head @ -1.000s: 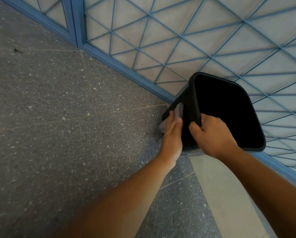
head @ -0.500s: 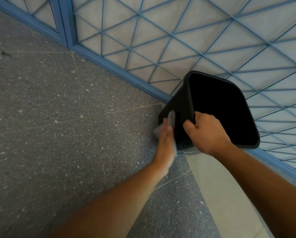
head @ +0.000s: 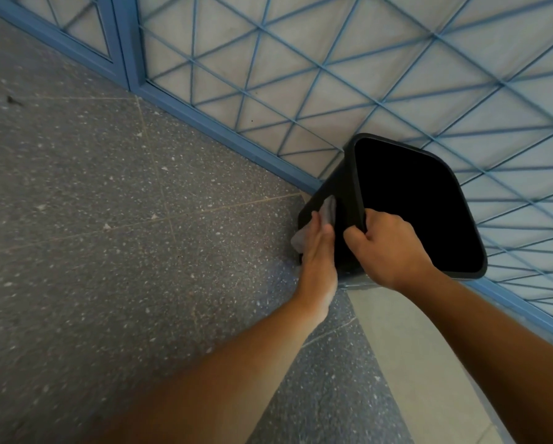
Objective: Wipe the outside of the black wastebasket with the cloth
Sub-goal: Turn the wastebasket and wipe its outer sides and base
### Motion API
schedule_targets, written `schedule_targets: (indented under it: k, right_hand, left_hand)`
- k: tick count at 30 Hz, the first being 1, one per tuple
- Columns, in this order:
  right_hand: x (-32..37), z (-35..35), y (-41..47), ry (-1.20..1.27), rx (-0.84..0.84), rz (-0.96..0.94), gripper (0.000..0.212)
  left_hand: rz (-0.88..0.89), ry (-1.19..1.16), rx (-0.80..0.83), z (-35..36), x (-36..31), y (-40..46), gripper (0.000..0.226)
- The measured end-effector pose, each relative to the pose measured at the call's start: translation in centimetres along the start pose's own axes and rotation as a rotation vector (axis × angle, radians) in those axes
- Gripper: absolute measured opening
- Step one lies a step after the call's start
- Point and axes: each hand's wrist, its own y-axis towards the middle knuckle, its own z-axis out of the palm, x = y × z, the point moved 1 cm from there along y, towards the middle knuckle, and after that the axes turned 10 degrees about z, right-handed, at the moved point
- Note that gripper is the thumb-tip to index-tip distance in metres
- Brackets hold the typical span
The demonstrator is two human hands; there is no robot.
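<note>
The right hand [head: 393, 248] curled its fingers over the rim of the bin [head: 342, 190], which stood by the grille [head: 300, 59] at two o'clock, while the left hand [head: 318, 251] pressed the cloth [head: 329, 209] with straight fingers on its left wall.

Soft, even daylight fills the scene, brightest on the pale panels behind the blue lattice [head: 332, 59] from 12 to 3 o'clock. The speckled floor [head: 108, 219] reads dimmer, with no hard shadows or glare. The wastebasket [head: 413, 203] interior is solid black, without detail. Wide-angle distortion bends lines toward the edges; the forearms at 6 o'clock are slightly soft.
</note>
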Motion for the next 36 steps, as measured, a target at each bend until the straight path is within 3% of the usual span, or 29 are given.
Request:
schedule_targets:
  k: [3,7,12,17,22,26,29,32,36]
  right_hand:
    - [0.0,0.0,-0.1,-0.011,-0.002,0.003,0.025]
    - [0.0,-0.1,0.0,0.006,0.011,-0.001,0.028]
    - [-0.1,-0.1,0.0,0.002,0.012,0.001,0.025]
    - [-0.1,0.0,0.0,0.0,-0.013,-0.007,0.027]
    - [-0.1,-0.3,0.0,0.003,0.016,-0.003,0.025]
    - [0.0,-0.1,-0.1,0.0,-0.004,-0.005,0.026]
    - [0.0,0.0,-0.2,0.008,0.007,-0.002,0.025]
    - [0.0,0.0,-0.2,-0.002,-0.014,0.008,0.025]
    - [0.0,0.1,-0.1,0.001,-0.006,0.004,0.026]
  left_hand:
    - [0.016,0.081,0.015,-1.2,1.0,-0.5,0.044]
    - [-0.268,0.049,-0.109,-2.4,1.1,1.9,0.057]
    - [0.027,0.028,0.023,0.0,-0.2,-0.8,0.04]
    - [-0.223,0.042,-0.1,-2.3,1.4,1.1,0.055]
    - [0.082,0.027,0.04,0.1,-0.1,-0.1,0.044]
    - [-0.059,0.008,-0.087,-1.3,0.7,1.0,0.048]
    - [0.001,0.013,-0.019,-0.1,0.3,0.5,0.057]
    - [0.044,0.073,0.033,-0.9,1.6,-0.4,0.045]
    - [-0.127,0.033,-0.07,-2.2,2.2,1.1,0.052]
